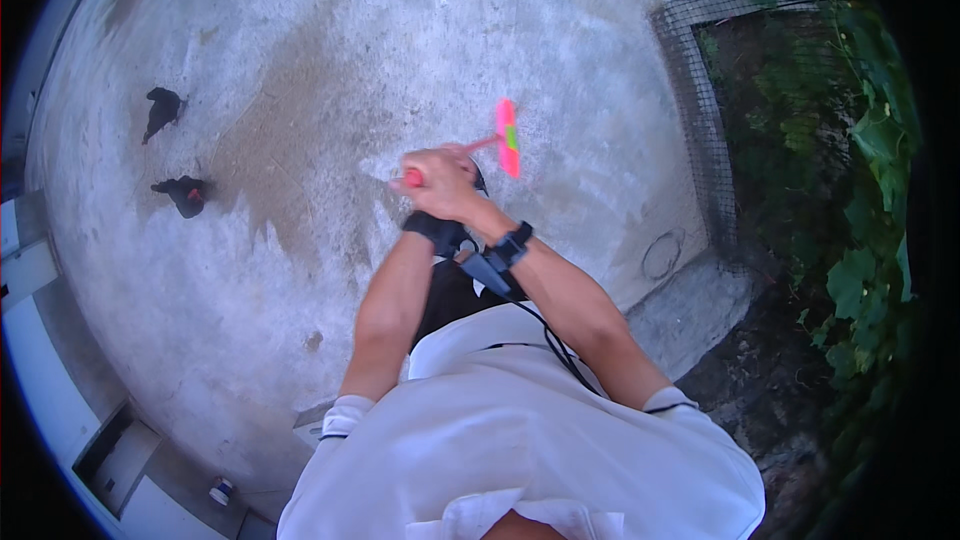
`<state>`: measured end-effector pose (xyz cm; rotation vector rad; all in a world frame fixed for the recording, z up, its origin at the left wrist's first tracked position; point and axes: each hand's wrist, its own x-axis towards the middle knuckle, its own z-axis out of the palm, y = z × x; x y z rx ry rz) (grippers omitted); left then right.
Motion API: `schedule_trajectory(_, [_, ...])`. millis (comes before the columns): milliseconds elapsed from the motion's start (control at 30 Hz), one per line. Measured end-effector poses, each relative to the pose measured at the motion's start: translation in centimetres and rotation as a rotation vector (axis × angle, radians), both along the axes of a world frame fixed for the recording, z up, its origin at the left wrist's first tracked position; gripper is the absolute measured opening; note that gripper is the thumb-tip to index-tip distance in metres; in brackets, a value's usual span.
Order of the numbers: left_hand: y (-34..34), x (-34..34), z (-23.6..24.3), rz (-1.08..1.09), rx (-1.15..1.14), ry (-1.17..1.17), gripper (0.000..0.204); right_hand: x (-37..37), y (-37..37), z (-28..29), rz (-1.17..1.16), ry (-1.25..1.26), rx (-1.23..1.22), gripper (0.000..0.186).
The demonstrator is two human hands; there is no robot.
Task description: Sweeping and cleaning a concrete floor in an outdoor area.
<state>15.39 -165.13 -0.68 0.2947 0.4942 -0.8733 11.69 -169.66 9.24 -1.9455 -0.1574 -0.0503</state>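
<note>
Both of my hands are held together in front of my body, overlapping and slightly blurred. My right hand (456, 186) lies across my left hand (426, 162), which it partly covers. Between them they close on a hand-spun propeller toy with a pink blade (509, 138) that is green in the middle. Its thin pink stick runs from the blade into my hands, and a red rounded end (413, 177) pokes out on the left. How each finger sits on the stick is hard to make out.
Pale, stained concrete ground (330, 70) spreads around me. Two dark chickens, one nearer (182, 195) and one farther (162, 114), stand on the left. A wire mesh fence (712, 130) and leafy plants (868, 200) edge the right. A wire loop (662, 254) lies by the fence.
</note>
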Motion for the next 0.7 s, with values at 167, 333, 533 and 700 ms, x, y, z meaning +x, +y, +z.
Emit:
schedule_trajectory(167, [7.0,7.9,-0.2,0.095,0.246,-0.106,0.029,6.7,3.2,1.0,0.122,-0.204,0.203,0.034])
schedule_trajectory(333, [5.4,10.6,2.5,0.135,0.5,0.001,0.03,8.0,-1.7,1.5,0.247,-0.209,0.236,0.018])
schedule_trajectory(533, [-1.8,5.5,6.2,-0.094,0.068,-0.026,0.029,4.1,-6.1,7.1,0.199,-0.182,0.166,0.01])
schedule_trajectory(700, [-9.4,2.7,-2.0,-0.05,-0.237,0.326,0.025,4.4,-9.6,5.2,0.046,0.068,-0.168,0.021])
